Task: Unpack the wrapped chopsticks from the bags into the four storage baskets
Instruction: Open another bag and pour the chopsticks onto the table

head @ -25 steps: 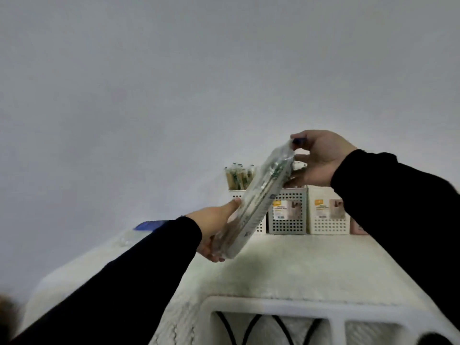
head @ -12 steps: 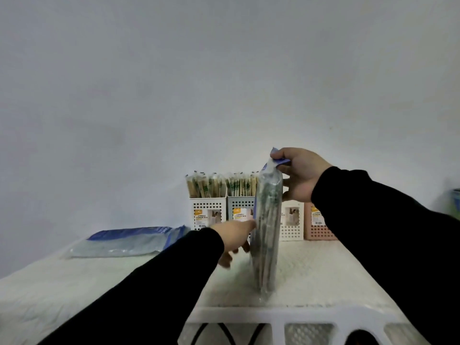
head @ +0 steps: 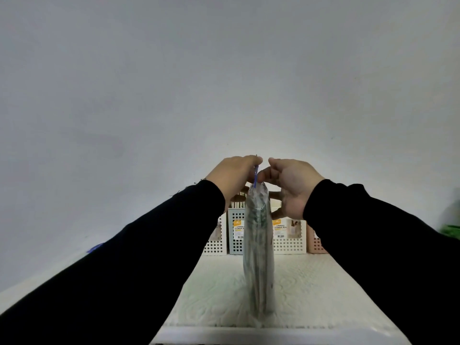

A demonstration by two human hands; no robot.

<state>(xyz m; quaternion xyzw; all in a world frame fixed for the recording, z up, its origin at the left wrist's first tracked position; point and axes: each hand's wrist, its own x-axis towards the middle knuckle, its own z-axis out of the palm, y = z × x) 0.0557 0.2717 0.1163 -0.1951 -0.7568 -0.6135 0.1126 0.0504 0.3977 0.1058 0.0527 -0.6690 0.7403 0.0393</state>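
A clear bag of wrapped chopsticks [head: 258, 257] stands upright on the white table [head: 311, 290], its bottom resting on the surface. My left hand [head: 232, 176] and my right hand [head: 292, 186] both pinch the blue strip at the bag's top, one on each side. Behind the bag stand the perforated storage baskets in a row: a white one [head: 216, 241], a blue-grey one [head: 235, 232], another white one [head: 290, 236] and a pink one [head: 316, 242]. Chopstick tops show just behind my left hand; my arms hide most of the baskets' contents.
A plain grey wall rises right behind the baskets. A sliver of blue plastic [head: 95, 247] shows at the left past my sleeve. Something green [head: 451, 229] sits at the far right edge. The table's white front rim [head: 273, 336] runs along the bottom.
The bag went from tilted in the air to standing upright on the table. My left hand moved from the bag's lower side up to its top, joining my right hand there.
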